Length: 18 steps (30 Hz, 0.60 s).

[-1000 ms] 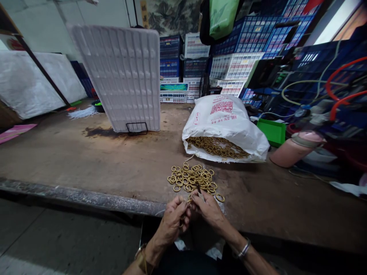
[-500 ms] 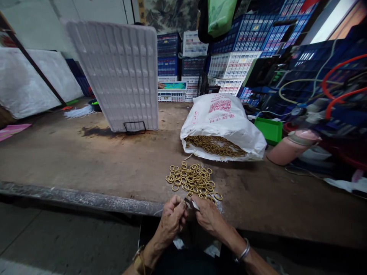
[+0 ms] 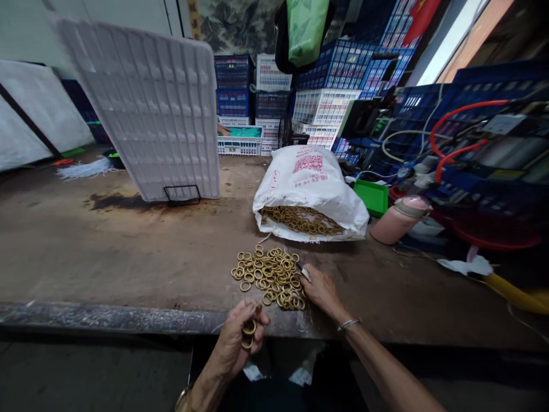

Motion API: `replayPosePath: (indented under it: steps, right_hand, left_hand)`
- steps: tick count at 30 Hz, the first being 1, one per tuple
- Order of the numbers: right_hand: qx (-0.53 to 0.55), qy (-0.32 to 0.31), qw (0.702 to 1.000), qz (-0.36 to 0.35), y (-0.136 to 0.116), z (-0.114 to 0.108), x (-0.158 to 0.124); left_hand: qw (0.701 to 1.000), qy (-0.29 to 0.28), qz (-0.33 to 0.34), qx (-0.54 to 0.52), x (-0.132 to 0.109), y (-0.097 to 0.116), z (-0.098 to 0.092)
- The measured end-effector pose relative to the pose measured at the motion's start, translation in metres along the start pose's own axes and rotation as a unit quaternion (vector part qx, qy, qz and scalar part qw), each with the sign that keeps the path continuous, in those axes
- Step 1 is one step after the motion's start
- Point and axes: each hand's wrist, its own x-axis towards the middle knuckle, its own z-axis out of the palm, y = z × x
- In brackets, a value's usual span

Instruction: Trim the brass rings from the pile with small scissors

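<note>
My left hand [image 3: 240,337], just off the table's front edge, is closed around several gold-coloured rings [image 3: 249,327], which show between thumb and fingers. My right hand [image 3: 321,289] reaches over the table and grips a small knife-like tool [image 3: 305,273] with a dark, narrow tip and a pale part. That tip is at the right side of a loose pile of gold-coloured rings [image 3: 274,272]. Behind the pile lies a white sack [image 3: 309,177] with red print, its mouth facing me and more rings inside.
A ribbed whitish panel [image 3: 150,114] stands in a black wire stand [image 3: 182,194] on the left. To the right are a pink bottle [image 3: 398,220], a green tray [image 3: 371,197] and orange hoses [image 3: 441,137]. Stacked crates [image 3: 326,106] fill the back. Another person's hand [image 3: 223,130] shows near a white crate.
My hands have moved apart: the right went forward and right to the pile with the tool, while the left turned, showing rings in its grip. The camera view has swung right.
</note>
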Motion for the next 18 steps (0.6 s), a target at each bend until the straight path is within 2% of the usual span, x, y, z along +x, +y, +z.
replayPosePath:
  steps: [8, 11, 14, 18]
  right_hand:
    - [-0.032, -0.03, 0.998, 0.036, -0.004, 0.004, 0.007]
    - [-0.044, -0.017, 0.998, 0.047, -0.001, 0.007, 0.008]
    - [-0.027, 0.018, 0.999, 0.04, 0.002, 0.011, 0.006]
    - [0.071, 0.063, 0.995, -0.021, -0.006, 0.012, -0.006]
  left_hand:
    - [0.993, 0.001, -0.06, -0.098, 0.003, 0.001, -0.009]
    - [0.991, 0.028, -0.065, -0.112, 0.003, -0.002, -0.011]
    - [0.994, 0.046, -0.056, -0.081, 0.004, -0.005, -0.01]
    - [0.999, 0.046, -0.026, 0.009, 0.008, -0.007, -0.004]
